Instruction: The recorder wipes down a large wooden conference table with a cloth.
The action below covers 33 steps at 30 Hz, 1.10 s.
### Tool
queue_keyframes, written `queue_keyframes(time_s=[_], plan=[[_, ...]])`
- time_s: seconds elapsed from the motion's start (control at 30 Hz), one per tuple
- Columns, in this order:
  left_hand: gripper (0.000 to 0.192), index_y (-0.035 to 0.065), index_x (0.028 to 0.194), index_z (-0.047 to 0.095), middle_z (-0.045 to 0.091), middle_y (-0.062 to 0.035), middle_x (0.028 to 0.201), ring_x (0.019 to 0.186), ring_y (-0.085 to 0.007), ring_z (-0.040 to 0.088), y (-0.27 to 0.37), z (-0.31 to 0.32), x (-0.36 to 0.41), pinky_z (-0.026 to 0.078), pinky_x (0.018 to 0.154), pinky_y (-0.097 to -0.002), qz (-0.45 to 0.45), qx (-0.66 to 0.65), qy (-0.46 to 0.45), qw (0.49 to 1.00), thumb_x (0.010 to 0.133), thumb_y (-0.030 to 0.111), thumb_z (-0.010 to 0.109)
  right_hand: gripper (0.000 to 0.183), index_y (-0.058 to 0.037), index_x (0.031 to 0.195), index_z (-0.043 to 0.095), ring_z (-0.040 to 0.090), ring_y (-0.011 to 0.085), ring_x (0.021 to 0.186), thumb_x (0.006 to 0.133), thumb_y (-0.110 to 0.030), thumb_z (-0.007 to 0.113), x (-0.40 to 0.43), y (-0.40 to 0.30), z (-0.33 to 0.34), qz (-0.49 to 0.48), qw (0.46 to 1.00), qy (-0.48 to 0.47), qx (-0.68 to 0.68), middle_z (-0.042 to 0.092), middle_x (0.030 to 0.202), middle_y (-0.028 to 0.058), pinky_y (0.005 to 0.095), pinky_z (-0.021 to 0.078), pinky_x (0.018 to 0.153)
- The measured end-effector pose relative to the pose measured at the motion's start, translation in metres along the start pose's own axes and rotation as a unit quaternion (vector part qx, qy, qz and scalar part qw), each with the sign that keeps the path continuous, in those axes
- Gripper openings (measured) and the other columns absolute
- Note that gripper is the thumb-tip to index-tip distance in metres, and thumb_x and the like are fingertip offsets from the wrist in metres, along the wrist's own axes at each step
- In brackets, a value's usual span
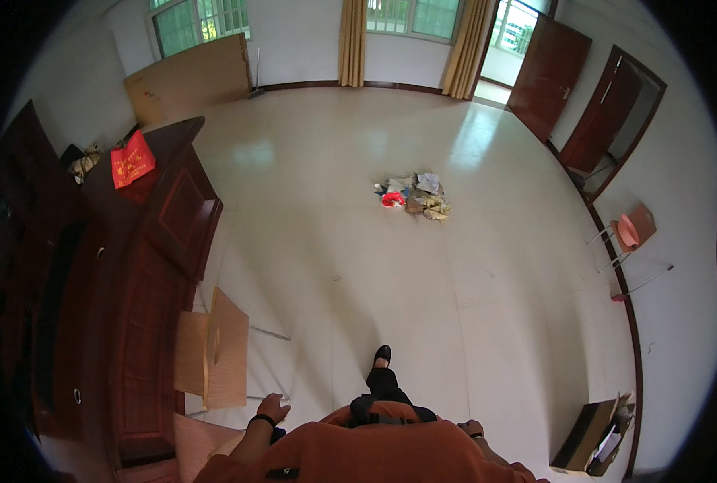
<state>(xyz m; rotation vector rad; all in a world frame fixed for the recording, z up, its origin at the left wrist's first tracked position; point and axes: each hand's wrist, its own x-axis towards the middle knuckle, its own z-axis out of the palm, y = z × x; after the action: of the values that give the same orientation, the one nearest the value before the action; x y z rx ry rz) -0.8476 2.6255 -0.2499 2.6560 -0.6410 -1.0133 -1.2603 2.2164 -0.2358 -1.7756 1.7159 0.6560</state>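
My left hand (274, 409), with a dark band at its wrist, hangs beside my body. Its fingers are loosely bent and nothing shows in them. Nearest to it is a wooden chair (229, 356) with metal legs, beside the dark wood desk (153, 314). Partly hidden by my orange shirt, my right hand (470, 428) is low at my other side; its grip does not show. Ahead on the tiled floor (395, 265) lies a pile of litter (416, 196) with crumpled paper, a red piece and dusty scraps. One black shoe (382, 355) is forward.
A red bag (133, 162) bearing writing sits on the desk. A broom (257, 78) leans beside a large brown board (189, 75). Along the right wall are a chair holding a pink basin (627, 230), a long-handled tool (642, 282) and a cardboard box (585, 438). A door (548, 75) stands open.
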Motion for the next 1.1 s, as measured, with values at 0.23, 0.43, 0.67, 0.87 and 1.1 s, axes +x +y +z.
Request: queue_keyframes(time_s=[0.23, 0.43, 0.67, 0.87, 1.1], plan=[[0.065, -0.0001, 0.122, 0.051, 0.050, -0.0213, 0.125, 0.118, -0.0310, 0.047, -0.041, 0.025, 0.067, 0.037, 0.100, -0.0372, -0.090, -0.032, -0.008, 0.995, 0.073, 0.040, 0.064, 0.048, -0.0049, 0.104, 0.061, 0.058, 0.0275, 0.101, 0.069, -0.036, 0.070, 0.101, -0.112, -0.059, -0.042, 0.998, 0.013, -0.034, 0.062, 0.109, 0.0149, 0.0362, 0.0476, 0.085], [0.067, 0.0001, 0.124, 0.049, 0.048, -0.0210, 0.127, 0.120, -0.0314, 0.044, -0.022, -0.012, 0.099, 0.035, 0.101, -0.0375, -0.151, -0.069, 0.010, 0.986, 0.073, 0.041, 0.065, 0.040, -0.0047, 0.101, 0.062, 0.059, 0.0283, 0.101, 0.074, -0.034, 0.064, 0.148, -0.244, -0.121, -0.119, 0.991, 0.018, -0.050, 0.062, 0.105, 0.0162, 0.0366, 0.0472, 0.086], [0.059, 0.0001, 0.120, 0.052, 0.050, -0.0196, 0.126, 0.116, -0.0317, 0.047, 0.093, -0.120, 0.151, 0.038, 0.099, -0.0388, -0.120, -0.095, 0.043, 0.987, 0.075, 0.036, 0.065, 0.046, -0.0093, 0.102, 0.061, 0.059, 0.0265, 0.100, 0.074, -0.046, 0.064, 0.194, -0.346, -0.158, -0.204, 0.977, 0.007, -0.067, 0.064, 0.104, 0.0120, 0.0368, 0.0479, 0.084], [0.065, 0.0014, 0.124, 0.049, 0.050, -0.0187, 0.126, 0.117, -0.0301, 0.048, 0.020, -0.111, 0.250, 0.040, 0.098, -0.0382, -0.171, -0.038, -0.076, 0.982, 0.073, 0.039, 0.067, 0.034, -0.0109, 0.103, 0.060, 0.059, 0.0290, 0.098, 0.078, -0.035, 0.061, 0.207, -0.418, -0.165, -0.214, 0.976, 0.039, -0.011, 0.064, 0.101, 0.0131, 0.0399, 0.0480, 0.082], [0.063, 0.0010, 0.124, 0.049, 0.050, -0.0192, 0.126, 0.117, -0.0306, 0.047, 0.085, -0.239, 0.376, 0.039, 0.098, -0.0385, -0.070, -0.049, -0.091, 0.992, 0.075, 0.037, 0.065, 0.030, -0.0106, 0.097, 0.064, 0.060, 0.0291, 0.096, 0.072, -0.028, 0.065, 0.212, -0.427, -0.188, -0.018, 0.995, 0.100, 0.011, 0.065, 0.099, 0.0127, 0.0395, 0.0482, 0.082]])
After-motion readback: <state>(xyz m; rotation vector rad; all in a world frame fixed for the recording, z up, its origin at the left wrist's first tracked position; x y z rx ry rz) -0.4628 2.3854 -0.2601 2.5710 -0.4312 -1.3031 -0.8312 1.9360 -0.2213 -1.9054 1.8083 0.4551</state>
